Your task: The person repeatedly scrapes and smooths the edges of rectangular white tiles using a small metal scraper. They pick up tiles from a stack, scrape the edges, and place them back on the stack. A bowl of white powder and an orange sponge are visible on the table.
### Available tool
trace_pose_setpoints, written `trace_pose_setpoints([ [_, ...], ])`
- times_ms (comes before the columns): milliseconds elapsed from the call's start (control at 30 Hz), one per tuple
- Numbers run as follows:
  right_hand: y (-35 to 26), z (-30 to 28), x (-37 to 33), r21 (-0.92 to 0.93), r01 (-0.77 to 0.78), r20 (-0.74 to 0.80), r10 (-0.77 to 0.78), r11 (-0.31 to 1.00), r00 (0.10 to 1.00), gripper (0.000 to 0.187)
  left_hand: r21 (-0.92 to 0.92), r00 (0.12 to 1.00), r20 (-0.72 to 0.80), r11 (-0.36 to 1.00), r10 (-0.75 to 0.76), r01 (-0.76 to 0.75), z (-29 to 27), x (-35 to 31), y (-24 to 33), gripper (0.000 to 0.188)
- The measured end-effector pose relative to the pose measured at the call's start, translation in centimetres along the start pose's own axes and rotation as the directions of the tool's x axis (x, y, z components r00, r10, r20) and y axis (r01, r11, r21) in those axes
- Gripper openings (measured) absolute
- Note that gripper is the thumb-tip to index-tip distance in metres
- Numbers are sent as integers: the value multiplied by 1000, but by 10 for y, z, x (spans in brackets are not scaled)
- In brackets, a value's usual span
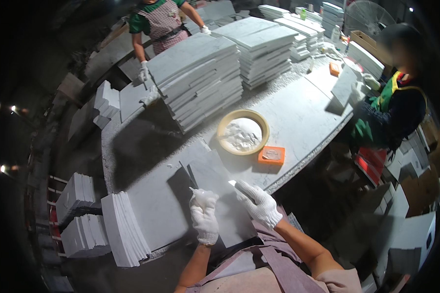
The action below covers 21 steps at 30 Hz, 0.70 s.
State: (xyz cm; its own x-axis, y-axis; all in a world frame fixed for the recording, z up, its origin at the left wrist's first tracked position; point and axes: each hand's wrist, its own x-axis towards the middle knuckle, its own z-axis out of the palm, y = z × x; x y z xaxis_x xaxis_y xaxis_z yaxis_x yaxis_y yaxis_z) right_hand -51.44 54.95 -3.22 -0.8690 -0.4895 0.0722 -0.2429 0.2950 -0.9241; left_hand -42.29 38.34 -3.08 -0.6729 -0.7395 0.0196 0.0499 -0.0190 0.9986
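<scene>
My left hand [204,220], in a white knitted glove, is closed around a small translucent squeeze bottle [199,192] with a narrow tip. The bottle stands over the left side of a grey stone slab [221,195], which lies tilted in front of me with its near end by my apron. My right hand [259,204], also gloved, is at the slab's right edge, its fingers together. A small white piece [232,182] shows at its fingertips; its kind is too small to tell. A yellow bowl [264,128] of white powder and an orange box [271,155] stand beyond.
Tall stacks of slabs [200,78] stand on the far side of the stone table [298,117]. Upright slabs [122,227] lean at its near left edge. A co-worker [164,24] stands behind the stacks; another person [388,107] handles a slab at the right.
</scene>
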Motion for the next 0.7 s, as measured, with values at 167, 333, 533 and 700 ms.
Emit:
trace_pose_setpoints([
  [167, -1, 1, -6, 13, 37, -20, -37, 999, 999, 44, -3, 995, -79, 998, 60, -61, 8, -3, -11, 38],
  [333, -14, -4, -9, 85, 110, -3, -110, 990, 994, 54, 84, 990, -100, 992, 99, -91, 9, -4, -22, 41],
  [533, -14, -13, -4, 38, 87, 58, -89, 995, 994, 46, 200, 991, -126, 979, 53, -27, 5, -1, -25, 43],
  [700, -14, -20, 0, -11, 80, 161, -77, 997, 984, 42, 294, 987, -145, 955, 75, -29, 5, 1, -29, 46],
])
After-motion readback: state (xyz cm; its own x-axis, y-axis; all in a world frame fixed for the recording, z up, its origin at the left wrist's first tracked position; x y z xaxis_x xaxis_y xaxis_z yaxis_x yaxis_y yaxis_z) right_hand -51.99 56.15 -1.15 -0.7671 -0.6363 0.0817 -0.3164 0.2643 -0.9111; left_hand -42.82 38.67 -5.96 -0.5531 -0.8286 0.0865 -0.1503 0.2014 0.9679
